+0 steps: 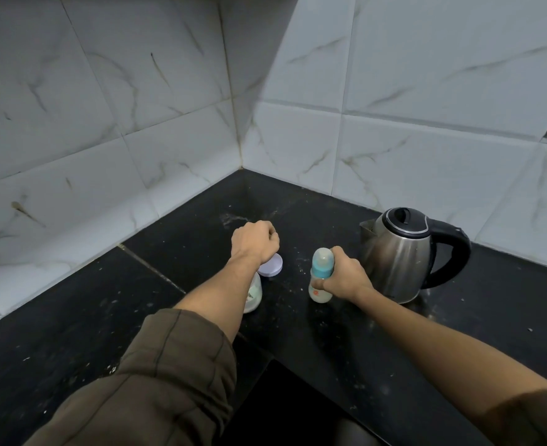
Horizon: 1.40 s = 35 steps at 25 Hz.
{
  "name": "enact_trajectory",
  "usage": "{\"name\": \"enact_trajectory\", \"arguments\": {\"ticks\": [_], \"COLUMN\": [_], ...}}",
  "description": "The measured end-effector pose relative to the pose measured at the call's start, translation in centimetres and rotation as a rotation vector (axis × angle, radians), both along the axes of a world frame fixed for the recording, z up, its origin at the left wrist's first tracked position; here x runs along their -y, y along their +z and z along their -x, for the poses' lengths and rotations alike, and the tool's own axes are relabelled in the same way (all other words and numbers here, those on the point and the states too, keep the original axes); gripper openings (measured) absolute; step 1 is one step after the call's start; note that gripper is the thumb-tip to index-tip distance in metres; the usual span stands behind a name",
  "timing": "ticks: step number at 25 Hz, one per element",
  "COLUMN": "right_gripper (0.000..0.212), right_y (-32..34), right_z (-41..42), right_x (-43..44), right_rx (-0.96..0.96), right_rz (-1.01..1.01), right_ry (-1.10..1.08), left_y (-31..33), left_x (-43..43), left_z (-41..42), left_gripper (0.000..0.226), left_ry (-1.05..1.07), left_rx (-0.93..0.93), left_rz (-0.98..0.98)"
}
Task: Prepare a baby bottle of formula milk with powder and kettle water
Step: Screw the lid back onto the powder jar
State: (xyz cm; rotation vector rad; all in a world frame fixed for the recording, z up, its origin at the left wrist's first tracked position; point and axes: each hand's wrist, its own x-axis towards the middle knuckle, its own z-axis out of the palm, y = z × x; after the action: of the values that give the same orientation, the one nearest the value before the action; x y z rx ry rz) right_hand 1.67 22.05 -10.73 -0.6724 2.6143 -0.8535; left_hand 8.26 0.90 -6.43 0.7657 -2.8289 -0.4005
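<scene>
1. Gripping the baby bottle [322, 267] from its right side, your right hand [346, 280] has its fingers curled round the bottle's waist, with the thumb across the near face below the blue collar.
2. The bottle stands upright on the black countertop [297, 336], its long axis vertical. The teat end is on top under a clear dome, and pale liquid shows in the lower part.
3. Your left hand [254, 241] hovers to the bottle's left, apart from it, knuckles up and fingers curled in. You cannot tell from here whether it pinches something small or holds nothing.
4. Just below that wrist lies the lavender lid [271, 268]. The powder jar [254, 294] sits nearer you, mostly hidden by your forearm, so whether its mouth is open cannot be made out.
5. The steel kettle [397, 255] stands just beyond and right of your right hand, lid down, handle pointing right and spout towards the bottle.
6. By my reading the bottle is already filled and capped, so mixing is probably next. The right hand is the one already on it, and lifting straight up along the vertical axis should clear both kettle and jar.
7. If the jar needs closing, the left hand is nearer to its lid.
</scene>
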Motion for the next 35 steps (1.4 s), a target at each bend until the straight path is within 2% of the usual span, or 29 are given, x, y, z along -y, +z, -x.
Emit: {"name": "enact_trajectory", "arguments": {"ticks": [11,15,18,21,23,27,35], "right_gripper": [0.078,0.094,0.075,0.049,0.044,0.046,0.058], "right_y": [-0.8,1.9,4.8,6.5,6.6,5.1,1.4], "right_z": [0.3,0.5,1.1,1.1,1.0,0.9,1.9], "right_x": [-0.7,-0.1,1.9,5.1,7.5,11.2,15.6], "right_rx": [0.043,0.000,-0.168,-0.262,-0.264,-0.223,-0.176], "right_rz": [-0.056,0.128,0.259,0.191,0.128,0.008,-0.256], "right_ry": [0.032,-0.020,-0.033,0.090,0.191,0.318,0.440], "left_y": [-0.3,0.1,0.7,1.0,1.1,0.9,-0.7], "left_x": [0.3,1.0,1.7,2.6,3.4,5.4,8.4], "left_z": [-0.1,-0.2,-0.4,-1.0,-1.6,-3.2,-4.2], "left_gripper": [0.027,0.027,0.027,0.029,0.033,0.033,0.031], "left_ry": [0.026,0.042,0.055,0.070,0.084,0.119,0.173], "left_rx": [0.005,-0.018,-0.041,-0.078,-0.095,-0.086,-0.040], "left_rz": [-0.001,0.011,0.017,0.000,-0.005,-0.001,-0.019]}}
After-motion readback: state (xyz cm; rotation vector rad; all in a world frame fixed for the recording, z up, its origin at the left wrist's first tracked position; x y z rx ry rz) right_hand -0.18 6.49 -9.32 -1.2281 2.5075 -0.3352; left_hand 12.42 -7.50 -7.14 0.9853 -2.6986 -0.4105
